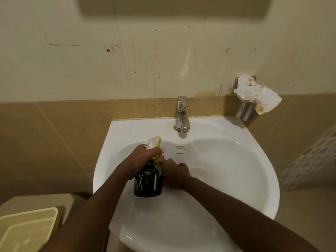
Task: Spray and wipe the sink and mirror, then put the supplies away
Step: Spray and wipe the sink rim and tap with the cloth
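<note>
White porcelain sink [227, 160] fills the view under a chrome tap [181, 115]. Over its basin the left hand [145, 157] holds a black spray bottle [148, 182] upright, its grip curled round the neck below the white-and-yellow trigger head. The right hand [173, 172] sits just beside the bottle, touching it; I cannot tell how its grip lies. On the wall to the right, a metal cup holder [245, 110] has a stained white cloth [258, 95] stuffed in it.
</note>
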